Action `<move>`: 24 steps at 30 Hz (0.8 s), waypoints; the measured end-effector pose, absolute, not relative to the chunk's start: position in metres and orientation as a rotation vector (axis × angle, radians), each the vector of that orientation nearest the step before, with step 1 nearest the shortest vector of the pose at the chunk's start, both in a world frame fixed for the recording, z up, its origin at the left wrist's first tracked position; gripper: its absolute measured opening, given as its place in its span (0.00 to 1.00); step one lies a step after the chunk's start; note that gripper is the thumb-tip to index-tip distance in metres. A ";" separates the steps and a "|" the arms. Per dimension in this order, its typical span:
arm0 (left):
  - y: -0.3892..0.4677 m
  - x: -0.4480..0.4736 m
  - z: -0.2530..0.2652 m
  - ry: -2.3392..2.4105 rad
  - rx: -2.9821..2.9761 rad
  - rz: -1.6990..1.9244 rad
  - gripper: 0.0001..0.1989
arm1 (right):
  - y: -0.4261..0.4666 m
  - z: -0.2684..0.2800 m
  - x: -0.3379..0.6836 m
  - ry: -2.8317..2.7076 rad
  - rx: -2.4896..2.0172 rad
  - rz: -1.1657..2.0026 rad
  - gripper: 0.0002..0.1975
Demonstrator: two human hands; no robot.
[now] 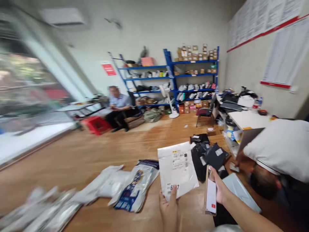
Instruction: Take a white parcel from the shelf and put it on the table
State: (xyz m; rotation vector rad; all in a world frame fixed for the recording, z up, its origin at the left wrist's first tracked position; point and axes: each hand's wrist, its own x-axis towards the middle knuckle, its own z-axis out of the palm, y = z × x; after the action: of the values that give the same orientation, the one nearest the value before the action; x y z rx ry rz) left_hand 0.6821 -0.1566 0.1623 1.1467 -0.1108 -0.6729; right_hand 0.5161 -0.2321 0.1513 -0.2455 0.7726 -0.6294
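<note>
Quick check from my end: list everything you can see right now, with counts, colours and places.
white parcel: one, white with a printed label, held up over the floor
phone: one, screen lit, held beside the parcel
black parcels: several, black, piled on the floor behind the white parcel
plastic mailers: many, white and blue, spread over the wooden floor at left
blue shelves: two units, blue, against the back wall, stacked with boxes
fan: one, white, before the shelves
red stool: one, red, on the floor
seated person: one, by the shelves
bending person: one, white top, at right
left hand: holds the white parcel
right hand: holds the phone
</note>
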 end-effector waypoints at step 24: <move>-0.343 0.893 0.161 0.070 1.087 -0.244 0.30 | -0.471 0.136 0.718 0.604 -0.448 -0.605 0.24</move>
State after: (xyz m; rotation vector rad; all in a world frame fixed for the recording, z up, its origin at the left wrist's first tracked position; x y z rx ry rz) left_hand 0.8932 -0.3434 0.1606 1.0872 0.0701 -0.2444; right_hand 0.7184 -0.4713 0.1362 -0.4476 0.6042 -0.6053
